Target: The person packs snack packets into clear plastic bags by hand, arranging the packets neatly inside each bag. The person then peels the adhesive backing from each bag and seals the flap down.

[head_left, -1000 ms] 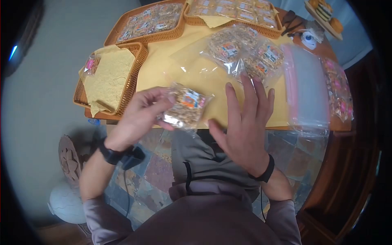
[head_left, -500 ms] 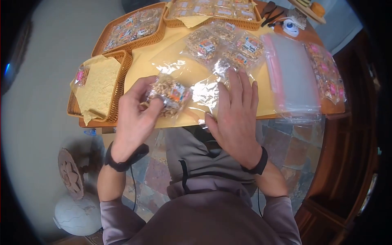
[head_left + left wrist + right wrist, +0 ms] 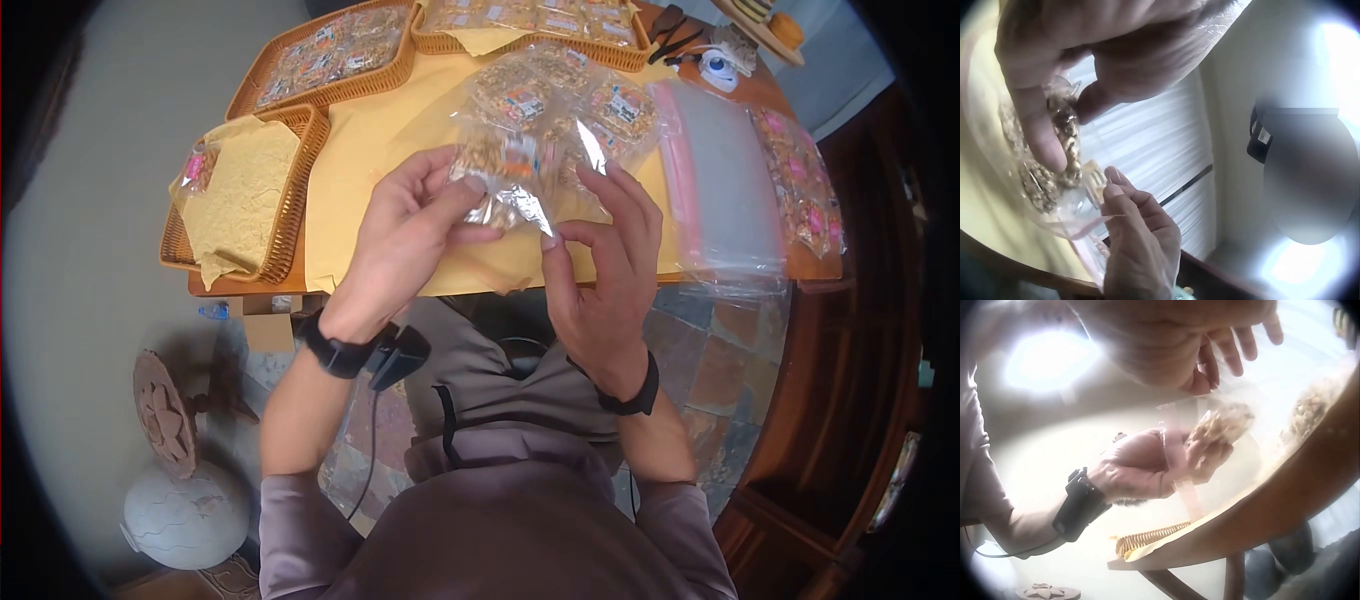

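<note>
My left hand (image 3: 400, 235) grips a clear-wrapped packet of nut snack (image 3: 488, 158) with a colourful label, thumb on top. The packet lies within the mouth of a large clear plastic bag (image 3: 560, 185); in the right wrist view the bag's pinkish edge band (image 3: 1175, 447) crosses the left hand's fingers. My right hand (image 3: 612, 270) pinches the bag's near edge between thumb and index finger, its other fingers loosely bent. Several similar packets (image 3: 520, 98) lie flat in the far part of the bag. In the left wrist view the nut packet (image 3: 1040, 187) sits beneath the fingers.
To the right lie a stack of flat clear bags (image 3: 720, 190) and a filled bag with pink labels (image 3: 800, 180). Wicker trays of packets (image 3: 385, 85) stand behind; a cloth-lined basket (image 3: 245, 205) is at left. A cable coil (image 3: 718, 68) lies at back right.
My left hand has carried the packet rightward and into the bag's mouth. The right hand went from flat, spread fingers over the bag to pinching its edge.
</note>
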A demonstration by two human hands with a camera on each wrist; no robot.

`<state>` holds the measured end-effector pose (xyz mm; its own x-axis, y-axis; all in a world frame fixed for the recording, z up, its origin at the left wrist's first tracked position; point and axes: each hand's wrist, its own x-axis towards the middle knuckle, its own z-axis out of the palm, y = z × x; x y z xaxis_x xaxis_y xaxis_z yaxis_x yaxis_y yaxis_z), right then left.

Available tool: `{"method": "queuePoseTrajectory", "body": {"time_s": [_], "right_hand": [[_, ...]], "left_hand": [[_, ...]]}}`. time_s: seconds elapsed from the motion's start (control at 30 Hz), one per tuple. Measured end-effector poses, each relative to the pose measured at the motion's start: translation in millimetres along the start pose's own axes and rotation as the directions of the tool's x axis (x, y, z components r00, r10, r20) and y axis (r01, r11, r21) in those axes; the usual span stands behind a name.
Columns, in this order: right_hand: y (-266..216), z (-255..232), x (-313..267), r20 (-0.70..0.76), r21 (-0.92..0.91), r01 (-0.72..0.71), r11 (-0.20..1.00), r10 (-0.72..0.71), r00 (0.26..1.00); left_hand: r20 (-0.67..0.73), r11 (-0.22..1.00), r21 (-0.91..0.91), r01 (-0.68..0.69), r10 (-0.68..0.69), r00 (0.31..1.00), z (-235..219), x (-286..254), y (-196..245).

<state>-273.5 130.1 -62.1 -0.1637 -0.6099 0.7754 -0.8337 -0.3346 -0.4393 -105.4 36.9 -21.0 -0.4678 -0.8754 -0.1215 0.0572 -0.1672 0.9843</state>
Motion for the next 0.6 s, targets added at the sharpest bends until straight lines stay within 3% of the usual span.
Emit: {"method": "queuePoseTrajectory", "body": {"time_s": [0.07,0.13,0.27,0.37,0.4,0.47,0.6], "right_hand": [[-2.2,-0.4,0.6,-0.024,0.019,-0.006,1.000,0.007,1.000],[-4.7,0.4,0.6,-0.036,0.034,-0.013,0.999,0.014,0.999],[-5.2,2.4,1.2,-0.057,0.080,0.001,0.997,0.004,0.998],[-5.4,2.5,-0.1,-0.035,0.103,0.014,0.995,-0.011,0.999],[-5.7,3.5,0.0,-0.036,0.103,0.016,0.995,-0.012,0.999],[-6.8,6.3,-0.2,-0.052,0.155,0.022,0.988,-0.014,0.999],[-7.7,10.1,-4.4,-0.022,0.192,0.044,0.980,-0.040,0.999]], "left_hand": [[-0.003,0.994,-0.111,-0.021,0.021,1.000,11.4,11.4,-9.7],[0.026,0.917,-0.398,0.033,-0.025,0.999,26.6,20.5,-19.3],[0.165,0.904,-0.423,0.052,0.021,0.986,45.8,27.3,-26.0],[0.175,0.998,0.051,-0.037,0.028,0.984,44.3,32.9,-25.6],[0.174,0.998,0.052,-0.039,0.029,0.984,43.0,36.2,-24.8],[0.270,0.986,-0.057,0.158,-0.137,0.953,40.3,44.8,-22.9],[0.304,0.984,-0.012,0.180,-0.168,0.938,47.2,59.7,-25.6]]}}
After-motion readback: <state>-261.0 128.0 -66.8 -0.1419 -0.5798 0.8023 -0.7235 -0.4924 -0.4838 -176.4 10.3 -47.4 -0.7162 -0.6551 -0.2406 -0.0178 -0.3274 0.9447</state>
